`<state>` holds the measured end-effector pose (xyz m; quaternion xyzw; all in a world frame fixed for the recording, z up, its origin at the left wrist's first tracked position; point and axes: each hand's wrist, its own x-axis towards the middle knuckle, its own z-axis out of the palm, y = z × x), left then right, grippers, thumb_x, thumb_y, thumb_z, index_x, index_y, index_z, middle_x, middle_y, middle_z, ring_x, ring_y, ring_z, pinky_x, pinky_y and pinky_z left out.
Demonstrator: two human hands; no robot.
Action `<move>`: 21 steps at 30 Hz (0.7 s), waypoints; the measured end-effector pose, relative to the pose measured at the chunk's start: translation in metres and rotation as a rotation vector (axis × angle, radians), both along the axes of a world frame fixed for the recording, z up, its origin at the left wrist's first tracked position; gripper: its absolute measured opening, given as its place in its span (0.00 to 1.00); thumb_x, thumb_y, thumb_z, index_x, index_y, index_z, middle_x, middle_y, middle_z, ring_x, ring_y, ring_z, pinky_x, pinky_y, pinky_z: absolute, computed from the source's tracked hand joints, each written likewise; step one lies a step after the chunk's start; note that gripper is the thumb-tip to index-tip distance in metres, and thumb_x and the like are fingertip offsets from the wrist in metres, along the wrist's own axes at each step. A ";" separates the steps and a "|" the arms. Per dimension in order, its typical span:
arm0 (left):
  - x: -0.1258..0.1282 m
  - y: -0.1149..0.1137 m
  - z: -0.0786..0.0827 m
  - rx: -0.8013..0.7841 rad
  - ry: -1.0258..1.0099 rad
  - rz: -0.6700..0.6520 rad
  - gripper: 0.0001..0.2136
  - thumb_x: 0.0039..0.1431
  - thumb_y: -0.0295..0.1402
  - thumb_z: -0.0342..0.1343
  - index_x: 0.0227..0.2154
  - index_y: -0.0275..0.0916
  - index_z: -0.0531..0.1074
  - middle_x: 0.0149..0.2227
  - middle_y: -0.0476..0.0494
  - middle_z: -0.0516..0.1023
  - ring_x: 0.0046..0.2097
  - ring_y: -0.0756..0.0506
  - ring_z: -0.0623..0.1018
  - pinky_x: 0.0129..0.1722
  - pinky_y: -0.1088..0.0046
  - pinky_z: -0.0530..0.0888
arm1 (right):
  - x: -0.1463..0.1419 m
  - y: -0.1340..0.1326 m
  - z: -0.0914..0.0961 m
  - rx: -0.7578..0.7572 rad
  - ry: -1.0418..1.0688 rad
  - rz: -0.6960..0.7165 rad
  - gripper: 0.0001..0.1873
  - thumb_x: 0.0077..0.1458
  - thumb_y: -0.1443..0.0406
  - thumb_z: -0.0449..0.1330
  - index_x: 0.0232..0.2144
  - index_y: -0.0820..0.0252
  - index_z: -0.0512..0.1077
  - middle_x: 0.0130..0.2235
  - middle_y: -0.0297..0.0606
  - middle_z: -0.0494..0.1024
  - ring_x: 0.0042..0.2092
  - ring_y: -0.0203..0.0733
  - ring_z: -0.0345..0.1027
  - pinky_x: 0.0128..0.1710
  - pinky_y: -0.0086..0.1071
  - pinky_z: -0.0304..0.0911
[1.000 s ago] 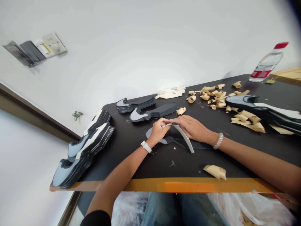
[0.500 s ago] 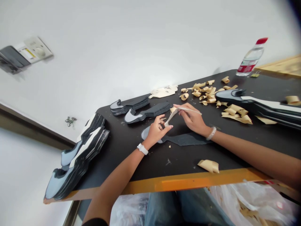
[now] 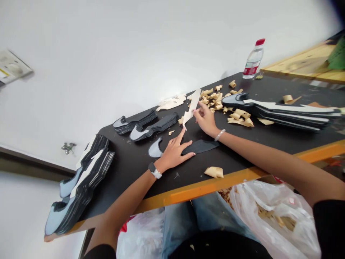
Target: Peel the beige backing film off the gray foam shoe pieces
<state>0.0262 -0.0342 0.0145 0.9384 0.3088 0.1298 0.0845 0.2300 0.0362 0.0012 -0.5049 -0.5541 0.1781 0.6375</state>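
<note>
Right hand [image 3: 206,121] has a narrow pinch on a paper strip [image 3: 192,108], while left hand [image 3: 174,151] sits open, fingers splayed, pressing a dark foam cutout [image 3: 201,146].

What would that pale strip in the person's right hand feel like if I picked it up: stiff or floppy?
The pale strip looks thin and light, so it would probably flex easily. It stands out from the right hand without drooping much, suggesting slight springiness. The curled scraps nearby hint it may curl up once released.

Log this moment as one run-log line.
left hand: pressing black sole-shaped cutout | right hand: holding tan backing strip
</note>
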 end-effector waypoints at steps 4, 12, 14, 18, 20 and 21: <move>0.008 -0.017 0.001 -0.057 -0.072 0.114 0.14 0.57 0.40 0.52 0.43 0.40 0.69 0.62 0.40 0.53 0.54 0.41 0.67 0.54 0.57 0.64 | 0.004 0.006 -0.004 0.000 0.043 -0.001 0.30 0.53 0.51 0.55 0.54 0.58 0.58 0.30 0.36 0.72 0.24 0.38 0.65 0.24 0.33 0.65; 0.013 -0.013 0.016 -0.400 -0.021 0.377 0.32 0.44 0.44 0.61 0.50 0.36 0.58 0.50 0.37 0.62 0.48 0.42 0.70 0.48 0.66 0.68 | 0.011 0.019 -0.014 0.037 0.023 0.008 0.26 0.53 0.49 0.54 0.50 0.56 0.60 0.28 0.36 0.72 0.22 0.38 0.65 0.19 0.32 0.62; 0.013 -0.006 0.021 -0.475 0.026 0.419 0.35 0.41 0.43 0.62 0.51 0.34 0.57 0.50 0.36 0.62 0.49 0.42 0.69 0.46 0.68 0.68 | 0.010 0.019 -0.016 0.043 0.007 0.009 0.26 0.53 0.50 0.54 0.50 0.56 0.60 0.28 0.37 0.72 0.23 0.38 0.65 0.19 0.32 0.63; 0.014 0.000 0.028 -0.578 0.042 0.440 0.31 0.40 0.41 0.63 0.47 0.36 0.60 0.40 0.44 0.68 0.40 0.45 0.71 0.36 0.72 0.67 | 0.007 0.019 -0.018 0.021 0.027 0.033 0.27 0.51 0.50 0.57 0.50 0.57 0.62 0.28 0.38 0.73 0.23 0.38 0.65 0.20 0.33 0.64; 0.014 0.001 0.030 -0.647 -0.039 0.438 0.22 0.42 0.37 0.63 0.41 0.38 0.63 0.31 0.50 0.66 0.31 0.50 0.69 0.29 0.76 0.64 | 0.006 0.018 -0.017 0.004 0.075 0.052 0.26 0.49 0.51 0.59 0.48 0.56 0.63 0.27 0.36 0.72 0.21 0.36 0.63 0.20 0.32 0.64; 0.013 0.002 0.030 -0.722 -0.106 0.451 0.18 0.43 0.34 0.62 0.37 0.38 0.64 0.26 0.53 0.63 0.26 0.52 0.66 0.25 0.77 0.62 | 0.005 0.016 -0.015 -0.017 0.114 0.068 0.25 0.49 0.52 0.60 0.47 0.56 0.64 0.26 0.34 0.71 0.21 0.35 0.62 0.20 0.31 0.63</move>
